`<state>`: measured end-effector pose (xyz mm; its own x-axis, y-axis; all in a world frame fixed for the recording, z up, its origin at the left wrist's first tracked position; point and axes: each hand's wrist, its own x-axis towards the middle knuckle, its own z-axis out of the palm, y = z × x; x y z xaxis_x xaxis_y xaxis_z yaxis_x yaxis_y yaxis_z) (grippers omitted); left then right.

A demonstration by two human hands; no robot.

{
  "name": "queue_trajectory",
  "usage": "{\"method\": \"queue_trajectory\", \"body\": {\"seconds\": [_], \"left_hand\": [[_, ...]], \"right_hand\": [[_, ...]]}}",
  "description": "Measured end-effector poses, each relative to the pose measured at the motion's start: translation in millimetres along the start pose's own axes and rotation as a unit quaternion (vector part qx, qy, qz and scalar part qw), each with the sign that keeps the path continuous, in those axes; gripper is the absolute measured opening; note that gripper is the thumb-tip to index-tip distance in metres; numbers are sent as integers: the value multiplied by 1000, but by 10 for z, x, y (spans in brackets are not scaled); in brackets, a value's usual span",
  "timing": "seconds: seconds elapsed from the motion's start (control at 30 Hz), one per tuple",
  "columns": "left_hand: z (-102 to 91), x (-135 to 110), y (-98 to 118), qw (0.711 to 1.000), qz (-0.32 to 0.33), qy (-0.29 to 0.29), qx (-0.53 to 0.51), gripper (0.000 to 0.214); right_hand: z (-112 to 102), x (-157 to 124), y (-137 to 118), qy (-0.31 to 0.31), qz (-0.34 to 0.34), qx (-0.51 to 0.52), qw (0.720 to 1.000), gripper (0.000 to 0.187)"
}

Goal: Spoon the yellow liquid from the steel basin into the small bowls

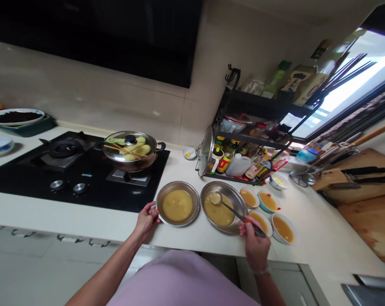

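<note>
My right hand (255, 240) is wrapped round the handle of a ladle (230, 209). Its bowl rests in yellowish soup inside a steel basin (240, 199), which appears tilted slightly. At the left rim of a second steel basin (195, 199), my left hand (147, 219) grips the edge with thumb and fingers. That basin also holds cloudy yellow soup (178, 205). Right of the ladle stand several small bowls of orange-brown liquid, among them a white bowl (283, 228) and a greenish bowl (268, 202). Part of one bowl is hidden behind my right hand.
A glass-lidded pan (130, 151) with pale green vegetables and chopsticks sits on the black gas hob (93, 170). Behind the basins rises a black spice rack (252, 140) of bottles. Knives (366, 171) and wooden cutting boards (370, 212) are at the right, beside the window.
</note>
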<state>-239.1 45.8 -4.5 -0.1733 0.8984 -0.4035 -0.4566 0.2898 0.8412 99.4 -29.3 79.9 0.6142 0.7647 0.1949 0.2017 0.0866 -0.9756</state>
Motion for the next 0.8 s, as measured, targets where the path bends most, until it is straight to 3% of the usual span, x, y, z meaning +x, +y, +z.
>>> {"method": "queue_trajectory", "body": {"seconds": [0.1,0.2,0.3,0.37,0.5,0.57,0.8], "left_hand": [[1,0,1,1000,-1,3,1,52],[-3,2,-4,1000,-3,3,1,52],[-11,8,-11,1000,-3,1,2,52],[-17,13,-15,1000,-3,-2,3,53],[-19,17,-18,1000,-2,-1,2,53],[-16,14,-15,1000,2,1,0,53],[-11,11,-23,1000,2,0,-5,52]], "right_hand": [[-69,-46,87,-49,-120,-82,988,26],[-112,-82,107,-98,-262,-158,947,19],[-108,-103,56,-110,-343,-204,910,20],[-64,-128,6,-109,-339,-197,913,22],[139,-230,-50,-105,-246,-100,958,21],[277,-291,-37,-125,-214,-60,967,20],[679,-389,140,-245,-186,-47,950,23]]}}
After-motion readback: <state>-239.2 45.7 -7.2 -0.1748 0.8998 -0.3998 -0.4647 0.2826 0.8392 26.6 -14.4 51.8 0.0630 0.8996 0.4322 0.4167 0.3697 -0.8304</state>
